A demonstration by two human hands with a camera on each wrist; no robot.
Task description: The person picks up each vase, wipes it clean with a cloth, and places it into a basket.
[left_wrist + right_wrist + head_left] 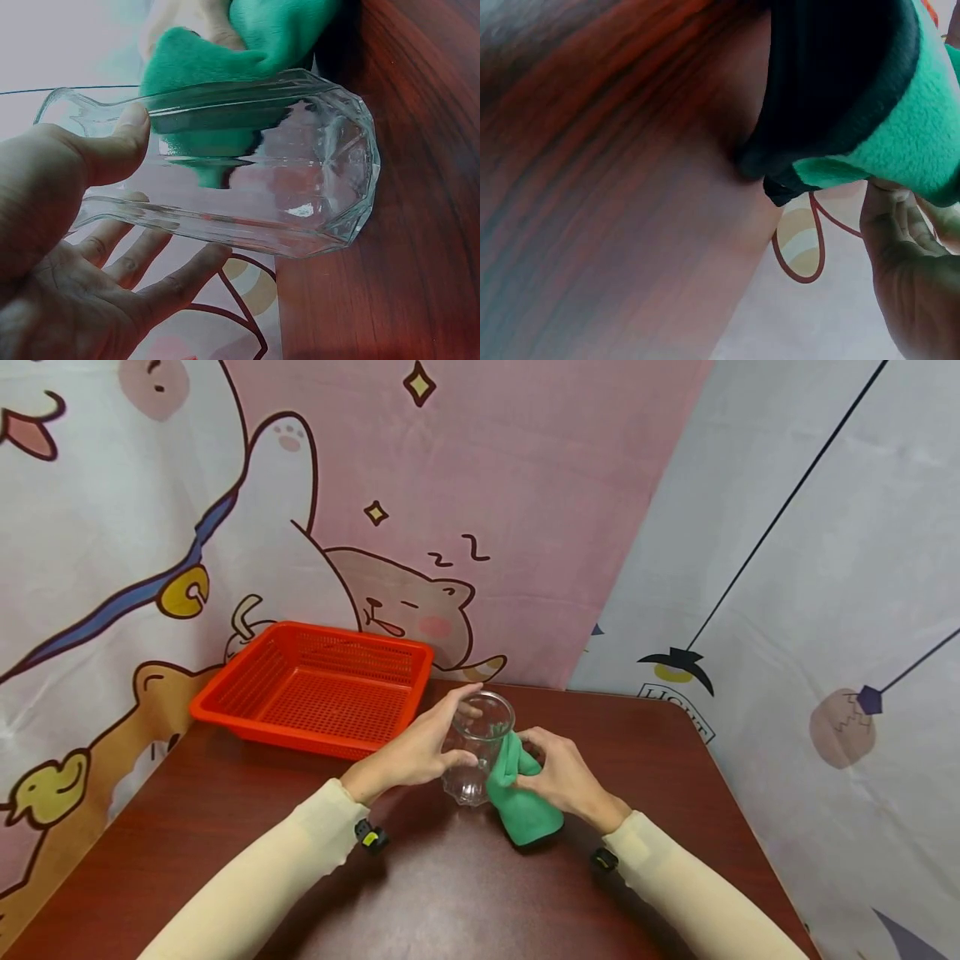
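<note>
A clear glass vase (467,787) with a flared rim and faceted base is in the middle of the head view, close above or on the table. My left hand (420,750) grips it near the neck, thumb on the near side and fingers round the far side. In the left wrist view the vase (300,191) shows side-on, with my left thumb on the glass. My right hand (566,772) pinches a green cloth (528,818) with a dark underside, held against the vase's right side. The cloth (907,127) hides part of my right fingers in the right wrist view.
A red plastic basket (345,693) with perforated walls stands at the back left of the dark reddish-brown table (480,902). Behind the table and along its right side hangs a cartoon-printed curtain (540,527).
</note>
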